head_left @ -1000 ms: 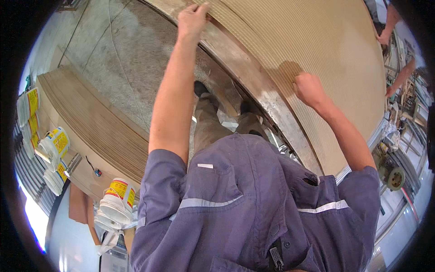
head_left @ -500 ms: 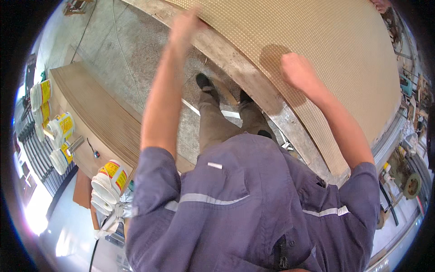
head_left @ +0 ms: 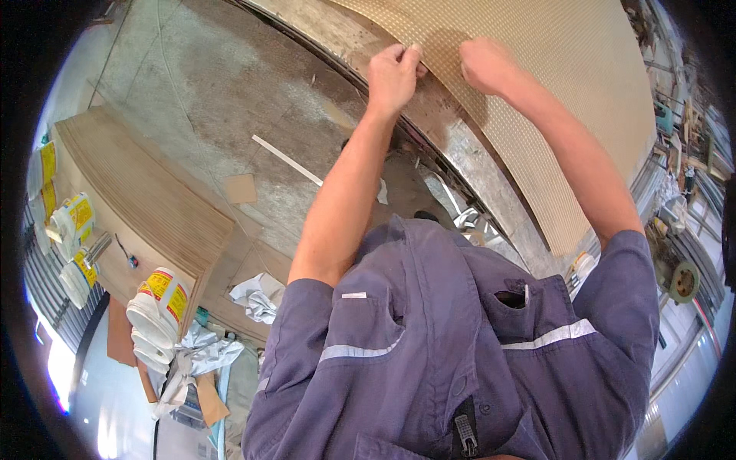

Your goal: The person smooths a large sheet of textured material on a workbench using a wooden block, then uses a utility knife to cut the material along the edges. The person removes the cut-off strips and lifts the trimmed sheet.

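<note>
We list: broad tan dimpled sheet point(head_left: 567, 107), upon worn grey-brown tabletop point(head_left: 471, 153); left hand point(head_left: 392, 80), above tabletop, seemingly pinched on the sheet's edge, probably for control; right hand point(head_left: 488, 67), above tabletop, curled closed, contents we cannot tell.

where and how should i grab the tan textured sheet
Probably pinch the sheet by its long near edge, coming from the wearer's side: it is broad and looks thin, and a dark gap suggests that edge stands clear of the worn surface below.
</note>
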A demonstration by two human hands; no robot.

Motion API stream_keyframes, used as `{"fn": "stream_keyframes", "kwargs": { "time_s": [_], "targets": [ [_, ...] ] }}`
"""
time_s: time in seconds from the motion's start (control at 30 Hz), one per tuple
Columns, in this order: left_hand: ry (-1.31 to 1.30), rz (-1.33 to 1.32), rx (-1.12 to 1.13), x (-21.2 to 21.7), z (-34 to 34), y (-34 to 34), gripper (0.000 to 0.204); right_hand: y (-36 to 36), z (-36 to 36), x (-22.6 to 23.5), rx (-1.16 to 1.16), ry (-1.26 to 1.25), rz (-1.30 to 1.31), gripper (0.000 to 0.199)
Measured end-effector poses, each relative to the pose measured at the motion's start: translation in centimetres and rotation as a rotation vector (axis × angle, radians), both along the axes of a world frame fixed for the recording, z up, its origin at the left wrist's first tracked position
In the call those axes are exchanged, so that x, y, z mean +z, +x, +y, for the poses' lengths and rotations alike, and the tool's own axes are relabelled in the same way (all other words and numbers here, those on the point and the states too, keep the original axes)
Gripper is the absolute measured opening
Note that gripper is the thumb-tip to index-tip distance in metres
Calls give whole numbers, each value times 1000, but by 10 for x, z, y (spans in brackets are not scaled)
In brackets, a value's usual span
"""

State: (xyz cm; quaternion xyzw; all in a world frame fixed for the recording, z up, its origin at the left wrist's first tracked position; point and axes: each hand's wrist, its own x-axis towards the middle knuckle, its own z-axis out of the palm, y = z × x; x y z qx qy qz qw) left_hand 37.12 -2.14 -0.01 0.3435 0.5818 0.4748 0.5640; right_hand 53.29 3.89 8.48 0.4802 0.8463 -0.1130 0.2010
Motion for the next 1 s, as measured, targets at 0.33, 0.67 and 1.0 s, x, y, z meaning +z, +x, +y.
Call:
{"fn": "stream_keyframes", "kwargs": {
  "time_s": [0.33,0.67,1.0],
  "targets": [
    [7,-22,27,-9,0,1,28,119,-110,7,-87,-23,-89,22],
    [62,-40,81,-16,-1,18,24,260,-227,7,-148,-9,33,22],
    [-137,260,-70,1,-70,100,49,305,-254,-3,-82,-23,62,17]
  ]
}}
